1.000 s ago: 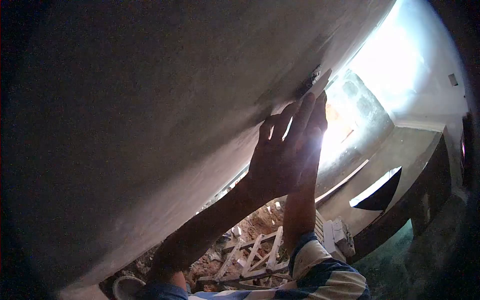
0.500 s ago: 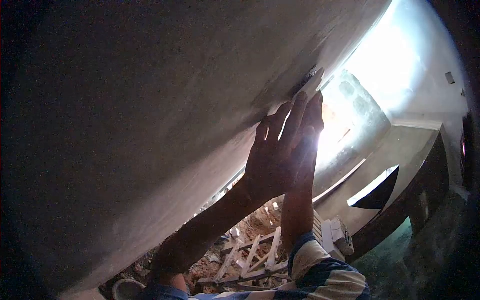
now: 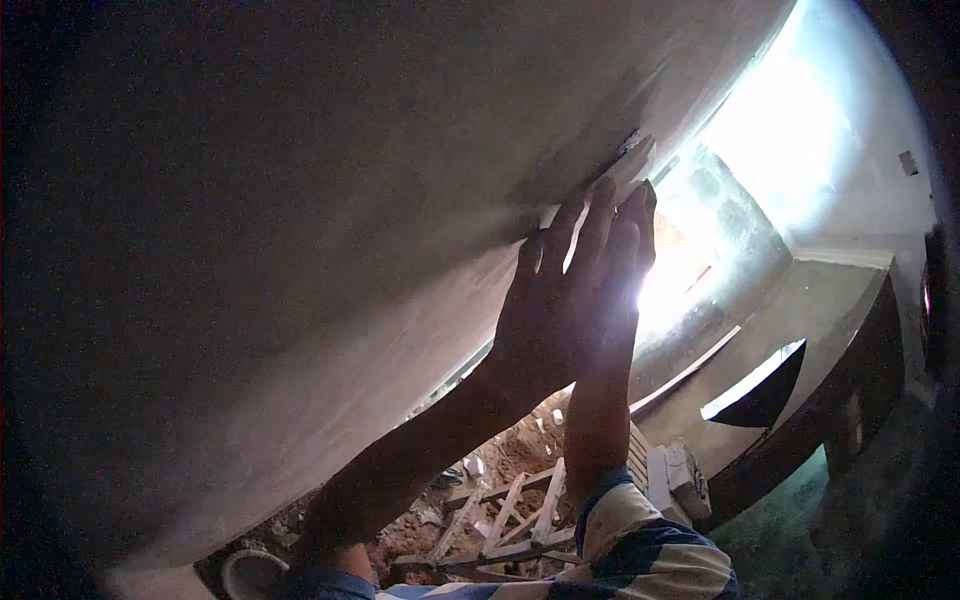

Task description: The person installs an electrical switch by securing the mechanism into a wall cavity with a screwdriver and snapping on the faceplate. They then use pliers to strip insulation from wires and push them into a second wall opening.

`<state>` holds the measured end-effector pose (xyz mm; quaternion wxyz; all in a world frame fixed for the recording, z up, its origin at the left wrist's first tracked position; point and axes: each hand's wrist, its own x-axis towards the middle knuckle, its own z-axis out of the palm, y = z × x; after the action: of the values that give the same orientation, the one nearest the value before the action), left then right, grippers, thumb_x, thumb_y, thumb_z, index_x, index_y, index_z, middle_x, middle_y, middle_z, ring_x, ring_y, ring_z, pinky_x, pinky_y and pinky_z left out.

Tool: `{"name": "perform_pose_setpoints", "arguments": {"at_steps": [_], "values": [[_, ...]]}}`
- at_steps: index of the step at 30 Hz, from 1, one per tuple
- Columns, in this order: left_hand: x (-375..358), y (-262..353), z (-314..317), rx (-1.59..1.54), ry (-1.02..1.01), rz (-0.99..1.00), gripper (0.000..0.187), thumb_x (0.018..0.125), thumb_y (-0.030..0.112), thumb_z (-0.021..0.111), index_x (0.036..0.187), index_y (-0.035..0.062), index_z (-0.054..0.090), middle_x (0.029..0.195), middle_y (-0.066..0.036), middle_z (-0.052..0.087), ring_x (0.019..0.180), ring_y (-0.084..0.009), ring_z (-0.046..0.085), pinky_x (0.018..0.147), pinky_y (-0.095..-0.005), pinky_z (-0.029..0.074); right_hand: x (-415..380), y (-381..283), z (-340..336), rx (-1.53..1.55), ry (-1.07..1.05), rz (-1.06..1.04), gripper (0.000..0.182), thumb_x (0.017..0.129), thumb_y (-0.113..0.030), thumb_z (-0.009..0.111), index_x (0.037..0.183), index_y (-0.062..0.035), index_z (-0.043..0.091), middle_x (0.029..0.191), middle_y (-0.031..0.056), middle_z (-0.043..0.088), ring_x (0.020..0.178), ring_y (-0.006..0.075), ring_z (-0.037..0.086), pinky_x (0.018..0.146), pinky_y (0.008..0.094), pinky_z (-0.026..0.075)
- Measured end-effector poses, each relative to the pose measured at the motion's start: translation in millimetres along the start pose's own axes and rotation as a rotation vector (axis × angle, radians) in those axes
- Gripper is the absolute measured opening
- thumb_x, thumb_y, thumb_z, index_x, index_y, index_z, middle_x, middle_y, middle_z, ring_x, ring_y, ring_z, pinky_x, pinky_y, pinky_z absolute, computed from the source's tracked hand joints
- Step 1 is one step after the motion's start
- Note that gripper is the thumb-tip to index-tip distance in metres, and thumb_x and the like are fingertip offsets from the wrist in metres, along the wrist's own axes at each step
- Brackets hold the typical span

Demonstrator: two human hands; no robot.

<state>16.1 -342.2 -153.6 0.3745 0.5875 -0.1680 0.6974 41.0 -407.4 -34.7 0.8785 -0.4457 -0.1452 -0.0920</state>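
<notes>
Both arms reach up along a large grey plastered wall [image 3: 330,220]. My left hand [image 3: 545,320] is in dark shadow; its fingers are stretched and spread against a thin pale flat trowel [image 3: 632,165]. Close beside it on the right is my right hand [image 3: 625,255], with its fingers pressed together at the trowel's lower end. The trowel lies along the wall surface, its tip pointing up and right. Its handle is hidden by the hands. A small dark rough patch [image 3: 630,140] shows on the wall at the tip.
Below are a wooden ladder-like frame [image 3: 515,515] on rubble-strewn reddish ground [image 3: 420,515], a round bucket rim [image 3: 250,575] and pale blocks [image 3: 680,480]. Strong light comes through an opening [image 3: 775,110] at upper right. A dark-sided ledge [image 3: 850,350] curves along the right.
The whole view has shifted slightly, so wall, hands and background sit a little further right. Both hands keep nearly the same pose at the trowel.
</notes>
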Motion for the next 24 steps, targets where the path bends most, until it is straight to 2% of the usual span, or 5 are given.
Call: {"name": "perform_pose_setpoints", "arguments": {"at_steps": [11,13,17,19,24], "values": [[30.5,18.2,-18.1,0.436,-0.225,-0.039,0.068,0.088,0.031,0.059,0.143,-0.0010,0.034,0.119,-0.022,0.052,0.099,-0.0358,0.058,0.079,-0.0417,0.052,11.9,18.1,-44.5,-0.339,-0.398,-0.515,0.038,0.096,-0.021,0.059,0.124,0.0028,0.048,0.110,0.0176,0.059,0.098,0.0229,0.062,0.083,0.0324,0.054],[29.9,13.1,-11.5,0.570,-0.036,0.133,0.067,0.088,0.029,0.060,0.142,-0.0009,0.035,0.120,-0.024,0.052,0.098,-0.0367,0.059,0.075,-0.0412,0.054,20.4,20.6,-52.7,-0.761,-0.460,-0.998,0.038,0.095,-0.022,0.062,0.118,0.0045,0.051,0.107,0.0165,0.060,0.095,0.0225,0.063,0.080,0.0319,0.055],[30.9,24.2,-17.6,0.623,-0.220,0.120,0.053,0.089,0.028,0.060,0.130,-0.0030,0.049,0.123,-0.026,0.051,0.101,-0.0391,0.058,0.080,-0.0434,0.053,30.8,29.6,-49.8,-0.114,-0.562,-0.581,0.036,0.091,-0.020,0.067,0.114,0.0042,0.054,0.101,0.0143,0.064,0.087,0.0171,0.062,0.074,0.0283,0.054],[37.5,21.3,-15.5,0.625,-0.197,0.208,0.040,0.089,0.029,0.060,0.110,-0.0044,0.062,0.115,-0.026,0.054,0.101,-0.0409,0.056,0.081,-0.0455,0.052,27.0,27.3,-48.9,-0.077,-0.479,-0.549,0.032,0.089,-0.018,0.069,0.111,0.0035,0.058,0.102,0.0136,0.065,0.085,0.0167,0.061,0.076,0.0281,0.052],[51.4,31.4,-19.6,0.744,-0.299,0.219,0.047,0.085,0.025,0.065,0.111,-0.0124,0.055,0.108,-0.019,0.049,0.088,-0.0349,0.063,0.074,-0.0405,0.056,39.6,30.7,-49.1,-0.249,-0.467,-0.701,0.025,0.085,-0.020,0.071,0.096,0.0025,0.067,0.096,0.0114,0.069,0.087,0.0194,0.065,0.076,0.0333,0.051]]}}
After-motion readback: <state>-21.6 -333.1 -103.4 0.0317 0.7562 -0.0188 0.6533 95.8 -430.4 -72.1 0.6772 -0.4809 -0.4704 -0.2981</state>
